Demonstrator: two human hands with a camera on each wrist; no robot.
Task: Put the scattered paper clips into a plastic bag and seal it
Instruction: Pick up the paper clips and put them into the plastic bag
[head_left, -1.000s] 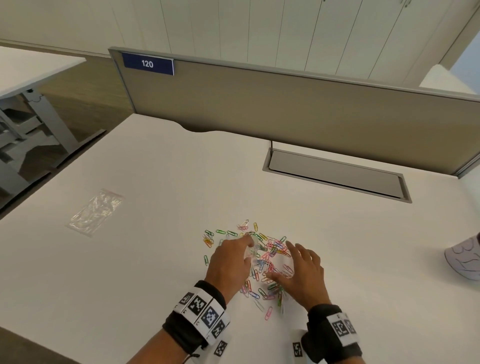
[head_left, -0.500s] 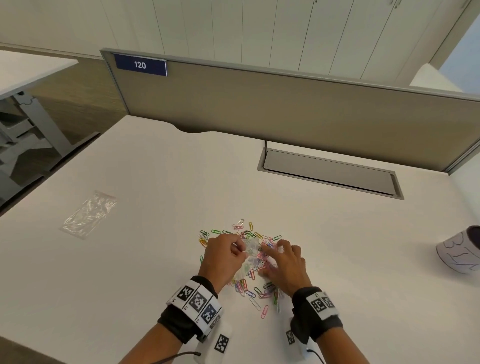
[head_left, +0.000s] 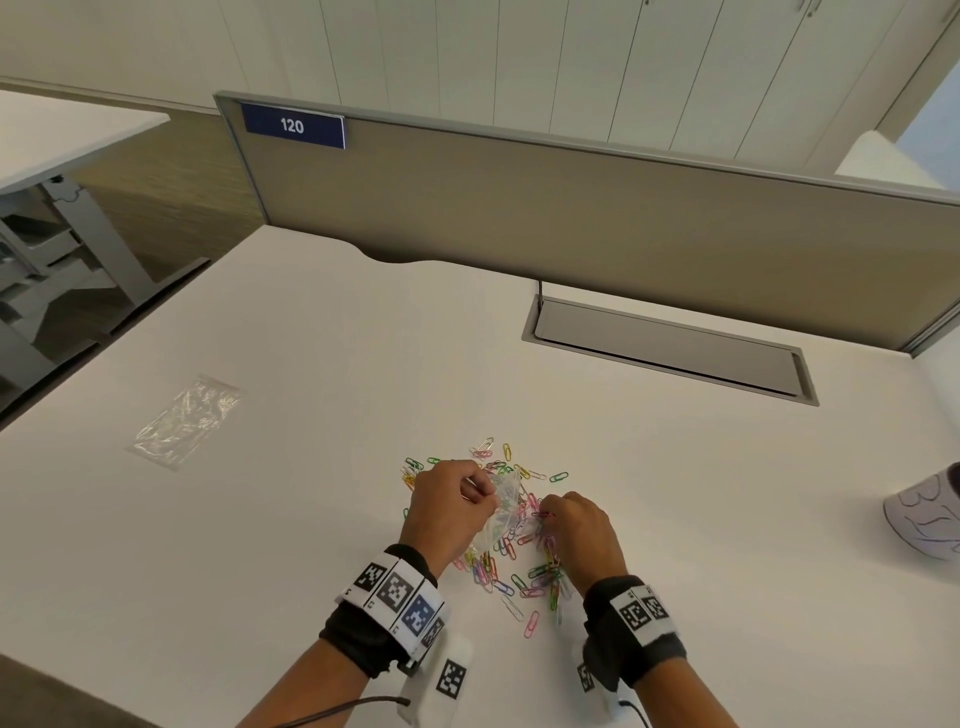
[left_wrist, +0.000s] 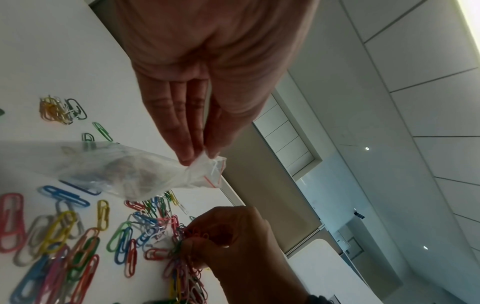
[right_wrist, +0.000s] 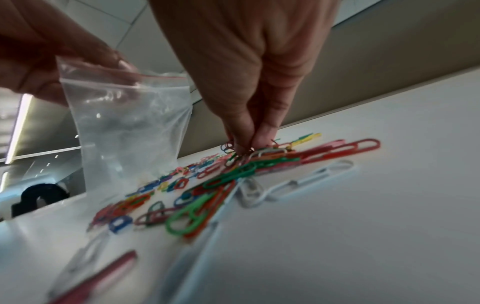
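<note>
Several coloured paper clips (head_left: 514, 561) (left_wrist: 64, 232) (right_wrist: 207, 189) lie scattered on the white table (head_left: 311, 364). My left hand (head_left: 452, 506) (left_wrist: 197, 152) pinches the red-striped top edge of a small clear plastic bag (head_left: 501, 512) (left_wrist: 124, 174) (right_wrist: 130, 123), which hangs above the clips. Just to its right, my right hand (head_left: 576, 530) (right_wrist: 246, 144) (left_wrist: 228, 236) pinches a small bunch of clips from the pile with its fingertips down on the table.
A second clear bag (head_left: 189, 418) lies flat at the far left of the table. A grey cable hatch (head_left: 670, 351) sits at the back before the divider panel (head_left: 571, 208). A white patterned cup (head_left: 927, 519) stands at the right edge.
My left hand has lifted the bag off the clips and holds it by its top. My right hand went from lying flat on the pile to pinching clips.
</note>
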